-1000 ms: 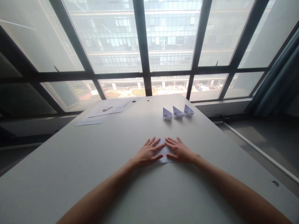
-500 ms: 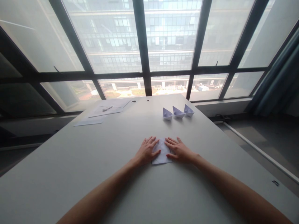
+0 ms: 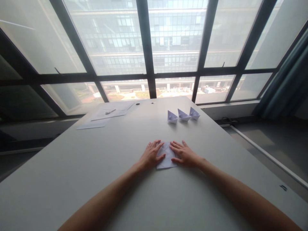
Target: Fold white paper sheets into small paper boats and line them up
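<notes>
A small folded sheet of white paper (image 3: pixel 167 157) lies flat on the table, with crease lines across it. My left hand (image 3: pixel 151 154) rests on its left edge, fingers spread and thumb on the paper. On the right edge lies my right hand (image 3: pixel 184 154), its fingers also stretched out and pressing on the sheet. Parts of both side edges are hidden under the fingers. Beyond the hands stand three folded paper boats, the left one (image 3: pixel 172 117), the middle one (image 3: pixel 183 115) and the right one (image 3: pixel 194 114), in a slanting row.
Loose white sheets (image 3: pixel 96 124) lie at the table's far left, with a small white stick-like object (image 3: pixel 110 111) on top. The white table (image 3: pixel 79 170) ends at a large window. A small dark item (image 3: pixel 283 187) sits near the right edge.
</notes>
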A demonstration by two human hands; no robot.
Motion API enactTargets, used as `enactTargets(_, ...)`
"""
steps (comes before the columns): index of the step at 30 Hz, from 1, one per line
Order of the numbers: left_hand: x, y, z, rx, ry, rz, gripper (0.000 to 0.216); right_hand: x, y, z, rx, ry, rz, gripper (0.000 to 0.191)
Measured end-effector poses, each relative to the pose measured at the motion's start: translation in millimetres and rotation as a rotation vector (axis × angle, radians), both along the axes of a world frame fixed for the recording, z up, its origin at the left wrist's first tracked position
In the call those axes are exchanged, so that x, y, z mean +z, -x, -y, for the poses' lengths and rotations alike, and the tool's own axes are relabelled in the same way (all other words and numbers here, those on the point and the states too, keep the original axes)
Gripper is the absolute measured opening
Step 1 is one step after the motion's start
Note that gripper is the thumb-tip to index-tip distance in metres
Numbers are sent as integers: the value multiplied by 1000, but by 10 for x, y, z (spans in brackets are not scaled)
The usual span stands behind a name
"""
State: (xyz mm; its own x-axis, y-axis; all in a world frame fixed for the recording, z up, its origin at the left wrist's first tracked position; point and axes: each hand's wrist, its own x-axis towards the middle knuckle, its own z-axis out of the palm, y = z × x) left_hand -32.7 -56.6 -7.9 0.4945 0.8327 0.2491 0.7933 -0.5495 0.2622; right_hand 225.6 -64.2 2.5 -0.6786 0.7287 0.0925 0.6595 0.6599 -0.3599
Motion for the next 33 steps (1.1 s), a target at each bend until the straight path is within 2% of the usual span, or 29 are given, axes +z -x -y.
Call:
enactTargets(7,24,11,-5,-57,-51,12,52,-34,-13,5,18,-83,-60,69)
enactTargets(13,-6,19,-23,-103,-85,145,50,-44,-4,11,49,-214,-150,43)
enactTargets(20,113,-26,55,-307,-70,271,60,-63,9,-8,37,-246,-240,55)
enactTargets(24,211,-58,112,-420,-9,309,52,-86,6,-13,-6,-236,-294,55)
enactTargets(30,265,-67,171,-621,58,382,32,-85,26,2,21,-233,-289,40)
enactTargets(33,275,-79,187,-640,68,396,29,-92,28,-9,38,-228,-312,34)
